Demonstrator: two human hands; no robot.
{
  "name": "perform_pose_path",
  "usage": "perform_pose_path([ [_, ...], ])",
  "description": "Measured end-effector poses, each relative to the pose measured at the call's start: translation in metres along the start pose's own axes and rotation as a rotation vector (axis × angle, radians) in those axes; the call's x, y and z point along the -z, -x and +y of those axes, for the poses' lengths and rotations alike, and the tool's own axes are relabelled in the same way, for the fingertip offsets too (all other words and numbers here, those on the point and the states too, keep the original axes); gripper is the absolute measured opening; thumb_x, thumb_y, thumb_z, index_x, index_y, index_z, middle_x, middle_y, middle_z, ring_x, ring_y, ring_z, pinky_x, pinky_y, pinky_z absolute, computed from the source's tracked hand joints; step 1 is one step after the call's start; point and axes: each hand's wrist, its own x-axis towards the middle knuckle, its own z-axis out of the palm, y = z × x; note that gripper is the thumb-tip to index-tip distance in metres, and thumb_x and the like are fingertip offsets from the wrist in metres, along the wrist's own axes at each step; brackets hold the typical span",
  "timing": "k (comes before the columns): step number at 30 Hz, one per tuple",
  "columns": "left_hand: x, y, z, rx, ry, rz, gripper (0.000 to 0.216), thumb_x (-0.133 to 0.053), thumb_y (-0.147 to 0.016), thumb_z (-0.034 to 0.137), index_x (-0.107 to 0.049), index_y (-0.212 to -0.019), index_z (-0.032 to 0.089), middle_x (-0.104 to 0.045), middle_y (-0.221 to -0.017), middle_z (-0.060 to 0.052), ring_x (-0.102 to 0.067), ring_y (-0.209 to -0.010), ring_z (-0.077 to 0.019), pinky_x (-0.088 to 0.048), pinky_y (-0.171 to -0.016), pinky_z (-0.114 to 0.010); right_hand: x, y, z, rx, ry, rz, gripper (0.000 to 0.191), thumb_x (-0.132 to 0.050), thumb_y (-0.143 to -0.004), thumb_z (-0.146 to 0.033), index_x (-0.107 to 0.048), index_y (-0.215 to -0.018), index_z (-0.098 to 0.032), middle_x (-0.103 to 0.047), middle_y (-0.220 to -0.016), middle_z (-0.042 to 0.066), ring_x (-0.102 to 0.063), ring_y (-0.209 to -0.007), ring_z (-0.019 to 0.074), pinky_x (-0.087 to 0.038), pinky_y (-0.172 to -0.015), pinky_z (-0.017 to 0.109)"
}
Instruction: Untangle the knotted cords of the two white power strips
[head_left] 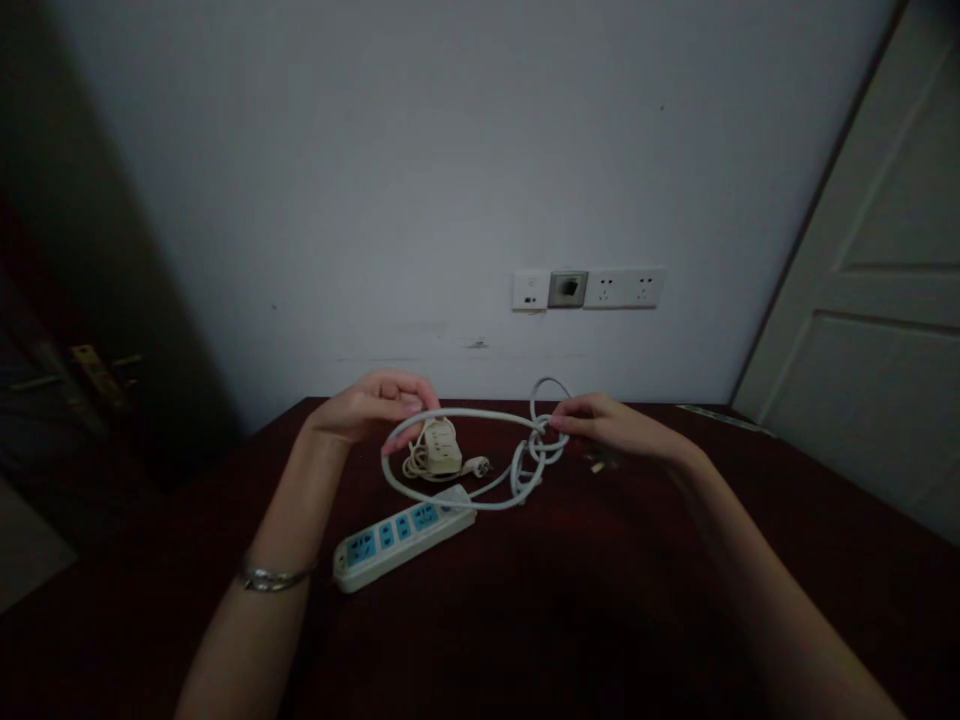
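Observation:
A long white power strip (405, 540) with blue socket faces lies tilted on the dark red table. Its white power cord (480, 507) is raised in a wide loop between my hands. My left hand (382, 405) is closed on the left end of that loop, with the cord passing over its fingers. At the right, my right hand (600, 422) pinches the cord where several smaller coils bunch together. A plug (598, 466) hangs or lies below the right hand, partly blurred. Behind the loop is a smaller cream power strip (441, 447) wrapped in its own cord.
The small strip's round plug (478, 467) rests beside it. A white wall stands behind the table (525, 620), with wall sockets (624, 288) and a grey switch plate (568, 289). A white door (877, 300) is at right; a dark door with a brass handle (97, 375) is at left.

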Motion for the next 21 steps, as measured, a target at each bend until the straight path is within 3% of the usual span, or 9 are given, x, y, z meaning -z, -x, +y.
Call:
perform_pose_path([
  [4,-0.003,-0.001,-0.005,0.173,-0.07,-0.268,0.029,-0.07,-0.068,0.034,-0.067,-0.089,0.014,-0.061,-0.053,-0.006,-0.059,-0.053,-0.017,-0.041,-0.045,-0.023,-0.004,0.0,-0.005,0.019,-0.007,0.009,0.043,-0.051,-0.082,-0.054,-0.062,-0.089,-0.013,-0.056,-0.068,0.004,-0.044,-0.052,0.0075,-0.033,-0.045,0.019],
  [7,-0.006,-0.01,-0.012,0.168,-0.131,-0.28,0.026,-0.071,-0.068,0.031,-0.069,-0.087,0.013,-0.063,-0.058,-0.007,-0.062,-0.062,-0.0191,-0.046,-0.05,-0.025,-0.006,0.001,-0.01,0.026,-0.009,0.014,0.043,-0.05,-0.082,-0.054,-0.061,-0.089,-0.013,-0.055,-0.067,0.003,-0.044,-0.052,0.0075,-0.034,-0.044,0.019],
  [12,-0.006,-0.031,-0.031,0.177,-0.118,-0.364,0.03,-0.067,-0.072,0.036,-0.069,-0.089,0.011,-0.064,-0.063,-0.008,-0.06,-0.055,-0.0143,-0.046,-0.051,-0.025,-0.009,0.006,-0.021,0.089,0.003,0.014,0.039,-0.049,-0.084,-0.052,-0.06,-0.087,-0.014,-0.054,-0.068,0.003,-0.046,-0.056,0.0079,-0.037,-0.047,0.019],
  [14,-0.011,-0.042,-0.039,0.141,-0.13,-0.24,0.03,-0.062,-0.077,0.038,-0.068,-0.091,0.012,-0.064,-0.063,-0.006,-0.056,-0.052,-0.011,-0.044,-0.052,-0.023,-0.011,0.01,-0.026,0.09,-0.006,0.018,0.039,-0.048,-0.084,-0.051,-0.059,-0.088,-0.014,-0.053,-0.067,0.002,-0.046,-0.055,0.0079,-0.038,-0.048,0.019],
  [17,-0.026,-0.059,-0.047,0.04,-0.234,0.044,0.028,-0.063,-0.076,0.036,-0.069,-0.089,0.012,-0.064,-0.066,-0.005,-0.054,-0.053,-0.0085,-0.042,-0.053,-0.021,-0.014,0.014,-0.034,0.104,0.006,0.031,0.036,-0.048,-0.085,-0.049,-0.059,-0.086,-0.015,-0.052,-0.065,0.001,-0.045,-0.053,0.0071,-0.039,-0.049,0.019],
  [21,-0.05,-0.072,-0.05,-0.075,-0.324,0.149,0.024,-0.064,-0.075,0.031,-0.07,-0.091,0.013,-0.067,-0.078,-0.006,-0.056,-0.064,-0.0101,-0.043,-0.061,-0.023,-0.015,0.014,-0.037,0.127,0.015,0.032,0.034,-0.047,-0.086,-0.047,-0.059,-0.086,-0.015,-0.054,-0.068,0.001,-0.046,-0.055,0.0072,-0.039,-0.051,0.02],
])
